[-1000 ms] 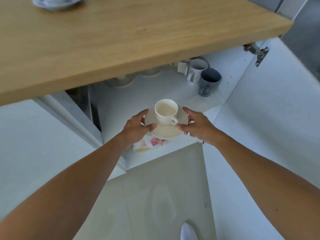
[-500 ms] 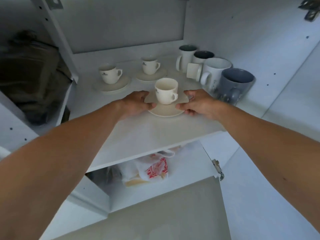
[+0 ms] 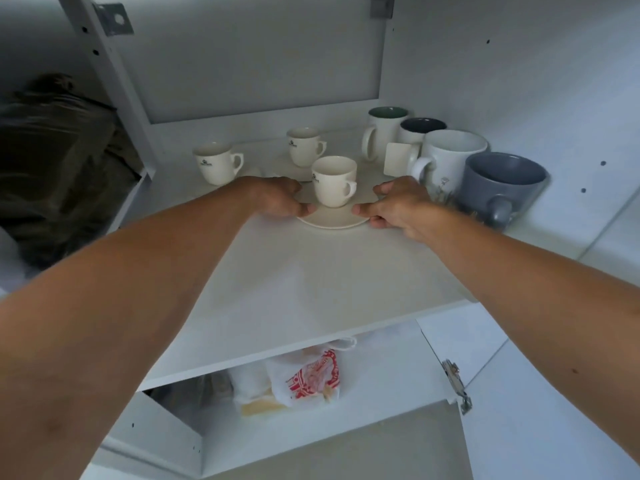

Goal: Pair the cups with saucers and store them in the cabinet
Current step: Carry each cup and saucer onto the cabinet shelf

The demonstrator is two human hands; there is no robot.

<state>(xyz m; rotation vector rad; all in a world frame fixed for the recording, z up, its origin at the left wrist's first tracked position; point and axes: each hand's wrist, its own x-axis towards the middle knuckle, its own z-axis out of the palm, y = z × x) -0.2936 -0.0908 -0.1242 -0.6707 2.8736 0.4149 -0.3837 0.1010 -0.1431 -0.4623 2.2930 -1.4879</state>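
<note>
A cream cup [image 3: 334, 181] stands upright on a cream saucer [image 3: 332, 219] that rests on the white cabinet shelf [image 3: 311, 278]. My left hand [image 3: 277, 199] pinches the saucer's left rim and my right hand [image 3: 398, 204] pinches its right rim. Behind them, two more cream cups [image 3: 217, 163] [image 3: 304, 146] with a dark logo sit on the same shelf; their saucers are mostly hidden by my hands and the front cup.
Several mugs stand close to my right hand: a grey-blue mug [image 3: 502, 187], a white mug [image 3: 446, 161] and two more behind. A plastic bag with red print [image 3: 308, 375] lies on the lower shelf. Dark bundled cloth [image 3: 59, 161] fills the left compartment. The open door's hinge [image 3: 455, 386] is at right.
The view dropped from above the wooden counter into the cabinet. Both hands carried the cup and saucer onto the shelf and pushed it a little deeper; the saucer now lies on the shelf.
</note>
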